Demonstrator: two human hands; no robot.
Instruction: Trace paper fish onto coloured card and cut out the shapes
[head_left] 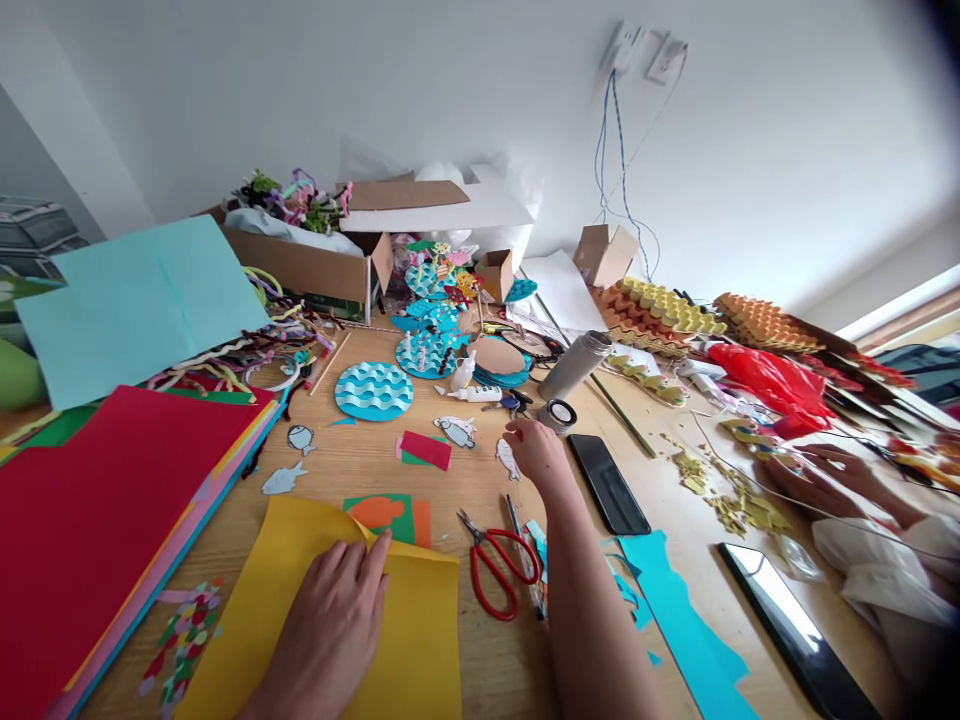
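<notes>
My left hand (330, 610) lies on a sheet of yellow paper (420, 640), fingers stretched out near its raised top edge. An orange fish-like shape (379, 512) on green paper shows just beyond that edge. Farther out, my right hand (538, 455) is over the table with its fingers curled; whatever they may hold is hidden. Close beside it lies a white paper fish (507, 459). Another drawn fish cutout (455, 432) is to its left. Red-handled scissors (499, 570) and a pen (517, 530) rest between my arms.
Coloured paper (112, 540) is stacked at left. A wavy blue disc (373, 391), a glue bottle (463, 374) and a grey flask (574, 365) stand or lie farther back. A phone (609, 484) lies right of my arm. Another person's hands (847, 480) are at far right.
</notes>
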